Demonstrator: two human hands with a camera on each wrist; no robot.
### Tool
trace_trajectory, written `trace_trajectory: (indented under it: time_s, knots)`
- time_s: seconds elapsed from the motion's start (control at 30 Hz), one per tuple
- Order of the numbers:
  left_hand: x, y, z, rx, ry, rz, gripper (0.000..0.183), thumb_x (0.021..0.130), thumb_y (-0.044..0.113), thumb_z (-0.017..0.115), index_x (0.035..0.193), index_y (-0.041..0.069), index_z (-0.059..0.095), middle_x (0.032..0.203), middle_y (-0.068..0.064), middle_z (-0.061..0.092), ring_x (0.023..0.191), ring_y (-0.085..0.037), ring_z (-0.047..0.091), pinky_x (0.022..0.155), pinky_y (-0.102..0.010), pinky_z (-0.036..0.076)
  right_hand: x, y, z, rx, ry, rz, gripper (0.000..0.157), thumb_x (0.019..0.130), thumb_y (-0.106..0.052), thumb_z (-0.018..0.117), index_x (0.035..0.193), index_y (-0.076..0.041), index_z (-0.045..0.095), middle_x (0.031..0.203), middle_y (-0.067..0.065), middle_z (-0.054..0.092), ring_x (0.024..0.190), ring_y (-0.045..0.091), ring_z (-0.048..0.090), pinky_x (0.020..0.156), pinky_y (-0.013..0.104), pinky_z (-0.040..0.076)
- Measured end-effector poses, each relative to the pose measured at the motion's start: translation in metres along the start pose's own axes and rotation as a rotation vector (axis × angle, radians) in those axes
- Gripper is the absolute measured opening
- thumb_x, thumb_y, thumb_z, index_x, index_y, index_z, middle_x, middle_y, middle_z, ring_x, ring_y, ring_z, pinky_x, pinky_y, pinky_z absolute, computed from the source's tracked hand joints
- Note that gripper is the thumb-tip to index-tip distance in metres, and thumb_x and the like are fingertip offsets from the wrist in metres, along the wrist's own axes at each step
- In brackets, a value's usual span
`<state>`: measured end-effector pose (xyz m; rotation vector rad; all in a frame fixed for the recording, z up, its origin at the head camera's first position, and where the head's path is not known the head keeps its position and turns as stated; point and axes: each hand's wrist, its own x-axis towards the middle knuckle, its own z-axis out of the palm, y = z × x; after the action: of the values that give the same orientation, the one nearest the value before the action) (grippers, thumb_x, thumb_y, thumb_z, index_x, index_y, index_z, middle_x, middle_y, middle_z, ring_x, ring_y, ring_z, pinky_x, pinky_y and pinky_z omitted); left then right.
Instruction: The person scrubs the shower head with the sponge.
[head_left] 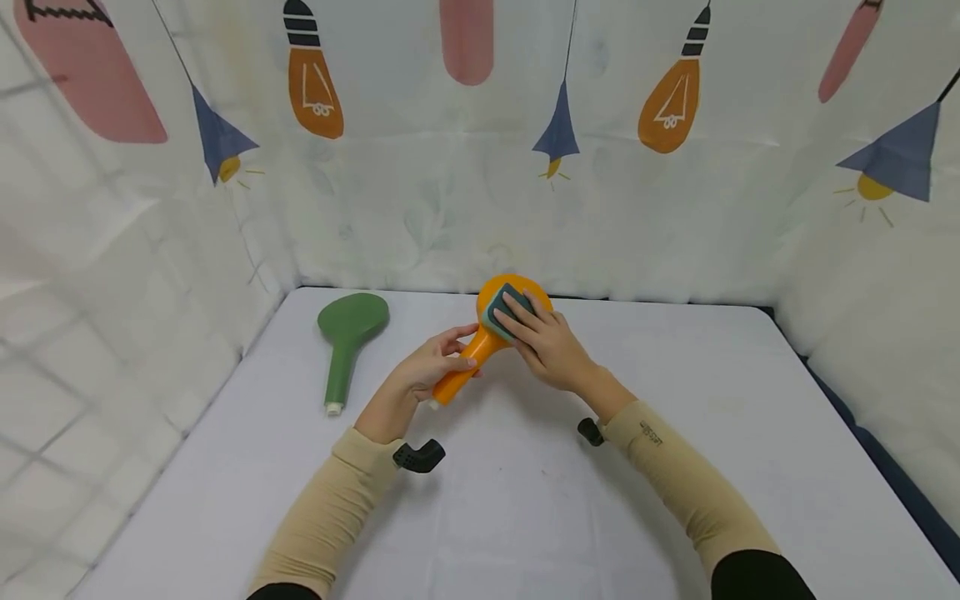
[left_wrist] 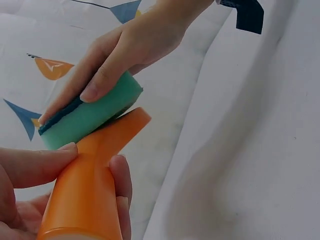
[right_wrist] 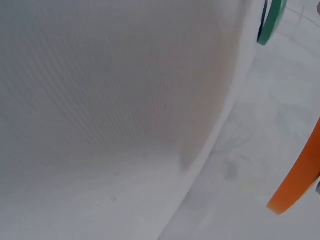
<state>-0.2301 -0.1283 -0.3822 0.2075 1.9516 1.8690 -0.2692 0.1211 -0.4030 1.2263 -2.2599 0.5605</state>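
An orange hand-held shower head [head_left: 459, 382] is held in my left hand [head_left: 429, 363], its round head tilted up and away. In the left wrist view the thumb and fingers close round its handle [left_wrist: 82, 200]. My right hand [head_left: 557, 348] holds a two-layer sponge [head_left: 510, 310], dark on top and light green below, against the shower head's round face. The left wrist view shows the right thumb along the side of the sponge [left_wrist: 107, 107]. Only the orange shower head's rim [right_wrist: 299, 175] shows in the right wrist view, with the right hand out of sight.
A green shower head [head_left: 352, 321] with a white handle end lies at the left of the white table [head_left: 510, 500]. In the right wrist view a green edge [right_wrist: 273, 21] shows at the top. A patterned cloth [head_left: 450, 192] hangs behind the table and along its sides.
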Motion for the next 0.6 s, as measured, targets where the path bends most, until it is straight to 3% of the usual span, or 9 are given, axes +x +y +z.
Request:
trace_trajectory:
  time_s: [0.2, 0.37, 0.47, 0.6]
  knots:
    - [-0.001, 0.001, 0.0, 0.017, -0.005, -0.002, 0.066, 0.102, -0.002, 0.056, 0.161, 0.003, 0.027, 0.108, -0.011, 0.049, 0.102, -0.035, 0.067, 0.077, -0.027, 0.05, 0.006, 0.017, -0.004, 0.065, -0.041, 0.2, 0.049, 0.108, -0.017, 0.051, 0.156, -0.009, 0.044, 0.164, 0.013, 0.032, 0.151, 0.044, 0.022, 0.105, 0.067, 0.036]
    - [0.0, 0.001, 0.001, -0.01, -0.015, -0.008, 0.066, 0.102, -0.004, 0.056, 0.161, 0.002, 0.026, 0.107, -0.01, 0.049, 0.096, -0.028, 0.068, 0.079, -0.026, 0.05, -0.005, 0.029, -0.007, 0.113, -0.02, 0.372, 0.05, 0.11, -0.019, 0.046, 0.158, -0.008, 0.039, 0.164, 0.013, 0.029, 0.15, 0.045, 0.022, 0.109, 0.072, 0.029]
    - [0.001, 0.0, 0.001, -0.019, -0.015, -0.016, 0.066, 0.102, -0.004, 0.056, 0.161, 0.003, 0.027, 0.107, -0.01, 0.049, 0.096, -0.028, 0.068, 0.08, -0.026, 0.051, -0.013, 0.027, -0.005, 0.123, -0.002, 0.382, 0.05, 0.11, -0.017, 0.047, 0.158, -0.007, 0.039, 0.163, 0.016, 0.03, 0.149, 0.048, 0.023, 0.106, 0.075, 0.03]
    - [0.003, -0.002, 0.002, -0.02, -0.015, -0.02, 0.066, 0.102, -0.004, 0.055, 0.161, 0.004, 0.027, 0.108, -0.01, 0.049, 0.1, -0.032, 0.067, 0.08, -0.026, 0.051, -0.02, 0.017, -0.001, 0.093, 0.022, 0.31, 0.049, 0.108, -0.014, 0.05, 0.155, -0.006, 0.043, 0.162, 0.017, 0.033, 0.148, 0.049, 0.024, 0.102, 0.074, 0.035]
